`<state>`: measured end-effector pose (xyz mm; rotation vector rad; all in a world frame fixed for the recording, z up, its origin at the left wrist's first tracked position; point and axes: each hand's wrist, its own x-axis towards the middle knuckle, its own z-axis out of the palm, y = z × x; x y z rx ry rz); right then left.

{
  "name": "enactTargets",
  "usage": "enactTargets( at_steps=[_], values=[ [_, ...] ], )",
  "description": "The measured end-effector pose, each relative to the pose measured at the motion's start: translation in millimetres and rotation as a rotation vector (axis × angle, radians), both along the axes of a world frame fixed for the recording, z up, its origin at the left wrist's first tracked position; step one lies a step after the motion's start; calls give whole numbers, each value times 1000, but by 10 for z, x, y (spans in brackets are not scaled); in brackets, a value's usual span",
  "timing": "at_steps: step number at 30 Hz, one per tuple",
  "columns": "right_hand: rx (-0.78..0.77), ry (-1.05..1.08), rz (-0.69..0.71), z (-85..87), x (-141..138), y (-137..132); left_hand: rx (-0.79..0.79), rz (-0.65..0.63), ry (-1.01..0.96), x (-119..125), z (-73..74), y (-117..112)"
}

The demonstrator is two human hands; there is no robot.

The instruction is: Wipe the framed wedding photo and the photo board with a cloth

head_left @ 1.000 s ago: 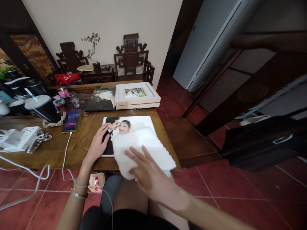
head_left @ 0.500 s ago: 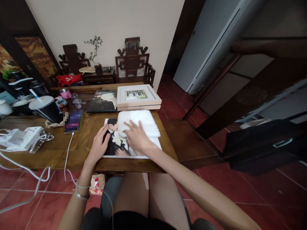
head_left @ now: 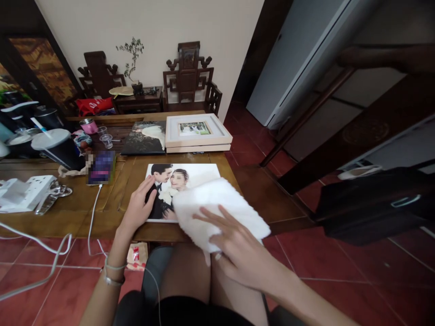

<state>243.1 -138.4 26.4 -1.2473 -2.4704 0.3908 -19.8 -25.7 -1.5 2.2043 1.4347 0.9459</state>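
A large wedding photo print [head_left: 195, 172] lies flat on the near end of a wooden table [head_left: 81, 203]. My left hand [head_left: 140, 206] rests open on the print's left edge, fingers flat, holding it down. My right hand [head_left: 238, 246] presses with spread fingers on a folded white cloth [head_left: 217, 208]. The cloth covers the print's near right corner and hangs past the table edge over my lap.
Behind the print lie a white framed photo [head_left: 197, 131] on a stack and a dark photo print [head_left: 144, 138]. To the left are a phone [head_left: 101, 167] on a cable, a power strip [head_left: 27, 192], cups and a lidded drink [head_left: 54, 147]. Carved chairs stand at the wall.
My right hand has pulled the white cloth from the print's far edge back toward me across its right side. My left hand has stayed on the left edge.
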Motion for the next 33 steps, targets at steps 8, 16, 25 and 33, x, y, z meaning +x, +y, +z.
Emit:
enactTargets(
  at_steps=[8,16,25,33],
  values=[
    [17,-86,-253,350,-219,738,28,-3,14,0,-50,20],
    [-38,-20,-92,424,-984,1584,23,29,18,5,-25,7],
    [-8,-26,-214,21,-299,1573,14,4,4,4,-15,17],
    [56,-47,-158,-78,210,796,-5,13,11,19,15,4]
  ],
)
